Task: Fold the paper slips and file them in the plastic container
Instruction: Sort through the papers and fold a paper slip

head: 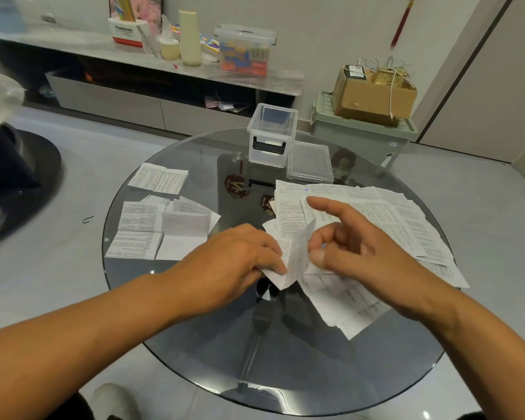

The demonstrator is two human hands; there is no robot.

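Paper slip [297,253] stands crumpled and half-folded at the centre of the frame, caught between 2 hands above the round glass table [194,344]. The left hand [234,262] comes in from the lower left and pinches the slip's lower left corner between thumb and fingertips, so the paper rises up and to the right of that grasp. The right hand [355,247] comes in from the lower right; its thumb and curled middle fingers nip the slip's right edge, while the index finger points out straight toward the upper left. Beneath and to the right of both hands lies a loose pile of printed slips [385,219], spreading toward the right edge of the table. Left of centre, 2 groups of folded slips [161,228] lie flat on the glass. At the table's far side, upper centre, stands the clear plastic container [272,134], open, with its lid [309,162] lying just beside it on the right.
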